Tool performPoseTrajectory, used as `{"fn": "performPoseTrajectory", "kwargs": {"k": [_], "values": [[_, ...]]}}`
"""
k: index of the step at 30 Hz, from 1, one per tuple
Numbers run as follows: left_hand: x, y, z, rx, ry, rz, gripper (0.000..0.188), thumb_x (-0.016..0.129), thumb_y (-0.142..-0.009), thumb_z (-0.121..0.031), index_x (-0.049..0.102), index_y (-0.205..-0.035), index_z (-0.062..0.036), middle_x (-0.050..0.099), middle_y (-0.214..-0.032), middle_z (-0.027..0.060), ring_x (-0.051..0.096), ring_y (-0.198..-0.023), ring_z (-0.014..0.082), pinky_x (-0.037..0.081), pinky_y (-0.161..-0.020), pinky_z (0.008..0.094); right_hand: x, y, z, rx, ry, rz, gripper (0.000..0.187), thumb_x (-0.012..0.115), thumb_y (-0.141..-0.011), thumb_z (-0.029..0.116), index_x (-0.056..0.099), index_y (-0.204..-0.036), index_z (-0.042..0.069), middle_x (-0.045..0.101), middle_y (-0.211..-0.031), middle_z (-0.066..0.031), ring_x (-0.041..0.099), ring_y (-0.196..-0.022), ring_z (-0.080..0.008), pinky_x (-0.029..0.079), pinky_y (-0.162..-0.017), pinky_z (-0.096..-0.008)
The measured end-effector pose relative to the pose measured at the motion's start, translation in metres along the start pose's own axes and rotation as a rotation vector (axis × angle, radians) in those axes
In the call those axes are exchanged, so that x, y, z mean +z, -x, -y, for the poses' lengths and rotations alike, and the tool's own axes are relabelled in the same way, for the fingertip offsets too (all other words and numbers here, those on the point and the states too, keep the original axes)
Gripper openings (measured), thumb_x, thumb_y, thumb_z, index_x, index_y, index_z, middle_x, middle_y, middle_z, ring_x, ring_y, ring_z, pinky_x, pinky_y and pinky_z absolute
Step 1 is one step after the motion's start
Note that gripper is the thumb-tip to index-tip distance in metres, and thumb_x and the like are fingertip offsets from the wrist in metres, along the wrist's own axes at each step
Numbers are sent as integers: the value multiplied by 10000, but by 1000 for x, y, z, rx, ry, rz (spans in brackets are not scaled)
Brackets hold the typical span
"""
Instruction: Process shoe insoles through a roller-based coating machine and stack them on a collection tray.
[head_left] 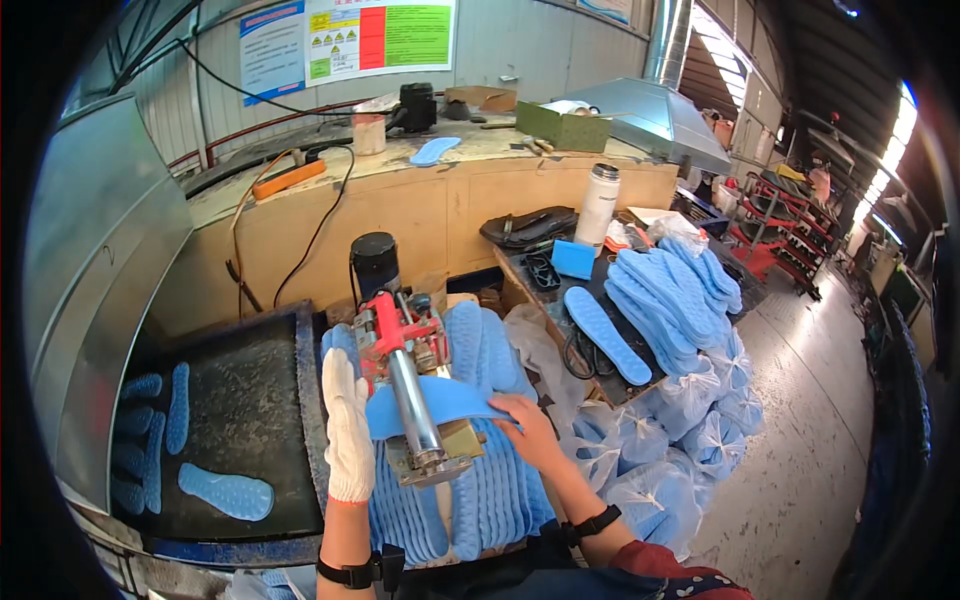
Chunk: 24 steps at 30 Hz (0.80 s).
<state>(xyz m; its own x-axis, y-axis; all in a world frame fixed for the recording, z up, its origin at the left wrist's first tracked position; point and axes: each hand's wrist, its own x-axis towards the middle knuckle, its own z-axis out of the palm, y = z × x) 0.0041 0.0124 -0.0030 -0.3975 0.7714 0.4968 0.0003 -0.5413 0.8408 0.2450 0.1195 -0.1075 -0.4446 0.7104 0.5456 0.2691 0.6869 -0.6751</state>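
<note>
A blue shoe insole (440,399) bends under the steel cylinder (408,395) of a red-and-metal machine (388,325). My right hand (530,430), bare, pinches the insole's right end between thumb and fingers. On the other side my left hand (347,430), in a white knit glove, stands upright against the insole's left end. Its fingers are stretched out, and its thumb side is partly hidden. Rows of blue insoles (495,490) are packed on edge beneath the machine, with more insoles (480,345) behind it.
Loose insoles (226,492) lie in a dark tray (250,400) at left. At right, a small table (612,392) carries a pile of insoles (665,300) and a white bottle (598,210). Clear bags of insoles (655,500) sit on the floor. Cables hang from the bench (400,205).
</note>
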Motion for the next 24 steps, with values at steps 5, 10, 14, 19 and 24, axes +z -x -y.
{"fn": "performPoseTrajectory", "kwargs": {"k": [5, 10, 14, 19, 24], "values": [[-12, 11, 28, 10, -182, 37, 722, 301, -988, -526, 94, -1507, -69, 108, -1556, 181, 117, -1444, 296, 114, -1173, 413, 11, 24, 10, 136, -68, -96, 394, 673, -824, 93, 561, -1199, 50, 602, -1104, -131, 596, -996, -288, 481, -836, -366], [-36, 34, 52, -112, -193, 20, 700, 288, -994, -523, 117, -1505, -76, 226, -1494, 206, 255, -1386, 302, 174, -1155, 404, 55, 55, 13, 378, -91, 104, 456, 696, -796, 105, 466, -1181, 22, 579, -1039, -142, 612, -900, -298, 497, -745, -381], [-45, 44, 50, -232, -280, 28, 687, 234, -1000, -534, 123, -1507, -85, 342, -1405, 201, 393, -1281, 300, 275, -1105, 400, 70, 64, 30, 36, 314, 141, 387, 708, -755, 91, 473, -1040, -25, 505, -1003, -217, 589, -801, -384, 505, -696, -425], [-53, 54, 34, -369, -439, 179, 652, 145, -1013, -510, 213, -1486, -66, 448, -1342, 166, 428, -1258, 245, 282, -1102, 354, 87, 69, 17, 139, 437, 198, 393, 710, -729, 116, 493, -1007, -57, 477, -1027, -262, 588, -728, -392, 518, -637, -443], [-60, 77, 29, -608, 82, 9, 639, 204, -1021, -484, 342, -1429, -12, 461, -1367, 124, 456, -1242, 211, 354, -1058, 327, 95, 61, 21, 309, 480, 332, 357, 672, -720, 69, 520, -1032, -14, 516, -1000, -180, 612, -808, -351, 529, -599, -427]]}}
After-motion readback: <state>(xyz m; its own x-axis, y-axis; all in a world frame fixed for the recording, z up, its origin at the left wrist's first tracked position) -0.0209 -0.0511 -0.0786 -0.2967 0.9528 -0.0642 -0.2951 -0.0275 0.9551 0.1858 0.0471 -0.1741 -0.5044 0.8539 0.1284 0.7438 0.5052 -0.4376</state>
